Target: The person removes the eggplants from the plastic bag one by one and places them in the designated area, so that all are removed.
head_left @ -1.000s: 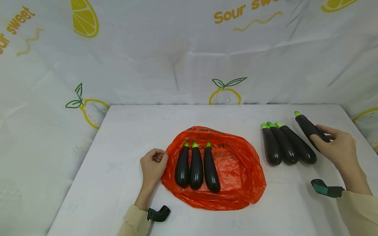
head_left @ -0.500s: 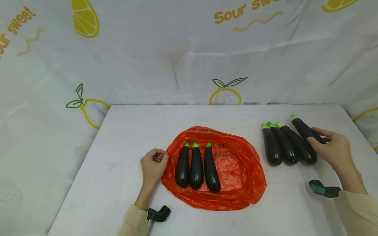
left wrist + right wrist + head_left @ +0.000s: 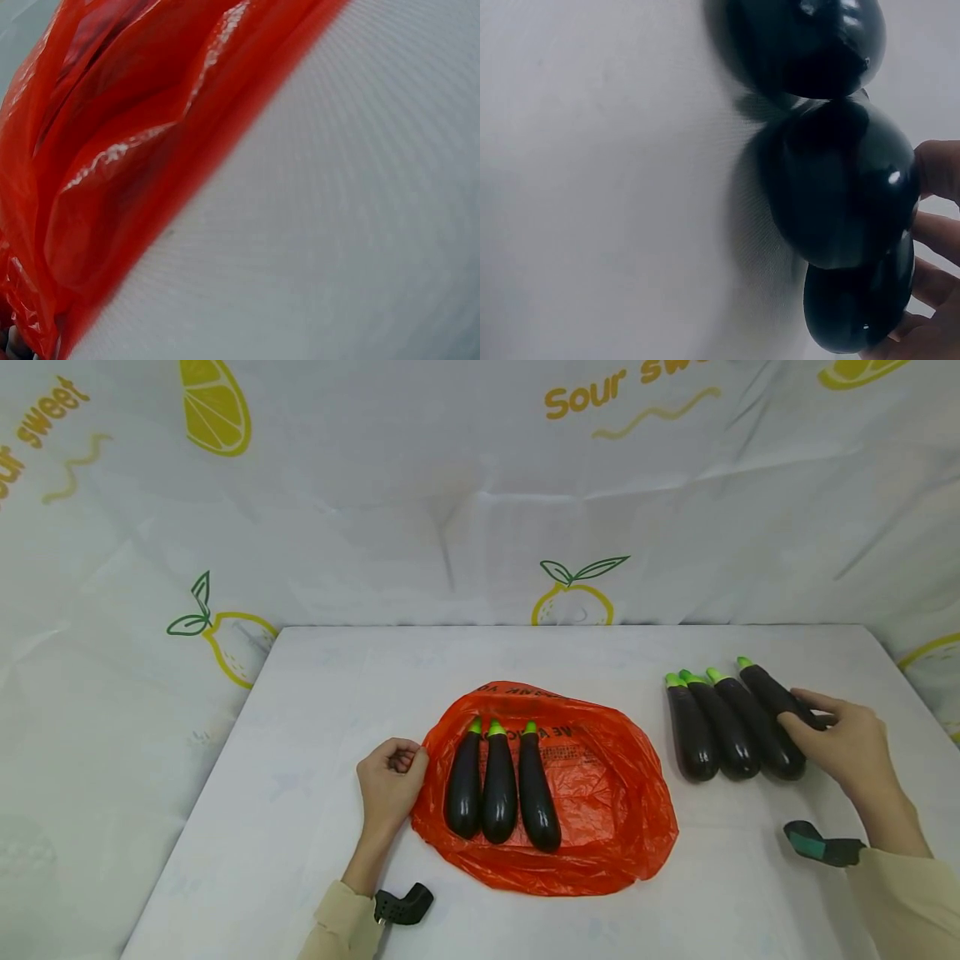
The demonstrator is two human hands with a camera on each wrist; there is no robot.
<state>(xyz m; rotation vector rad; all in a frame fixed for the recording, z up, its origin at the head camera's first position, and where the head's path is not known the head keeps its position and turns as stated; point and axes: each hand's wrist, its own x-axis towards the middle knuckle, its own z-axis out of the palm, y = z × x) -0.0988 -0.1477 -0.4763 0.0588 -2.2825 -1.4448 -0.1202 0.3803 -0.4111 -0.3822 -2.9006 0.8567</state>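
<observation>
An eggplant point(image 3: 774, 690) with a bright green stem is gripped near its lower end by my right hand point(image 3: 847, 739). It lies against the rightmost of three other eggplants point(image 3: 759, 727) on the right of the table. From the right wrist view, curled fingers point(image 3: 936, 281) hold the lower eggplant point(image 3: 855, 300), whose side meets the neighbouring eggplant point(image 3: 844, 180). My left hand point(image 3: 392, 781) pinches the left rim of a red plastic bag point(image 3: 600, 852), spread flat and open. Three eggplants point(image 3: 498, 785) lie side by side in the bag's left half. The left wrist view shows the red plastic point(image 3: 135, 135) up close, the hand mostly hidden.
A white-covered table point(image 3: 300, 693) carries everything. Behind it hangs a white cloth point(image 3: 375, 510) printed with lemons and lettering. Black wrist devices sit below the left hand point(image 3: 405, 903) and below the right hand point(image 3: 823, 845).
My right hand has brought its eggplant left and slightly nearer, up against the row. The row's rightmost eggplant has shifted a little at its stem. The left hand and bag stay put.
</observation>
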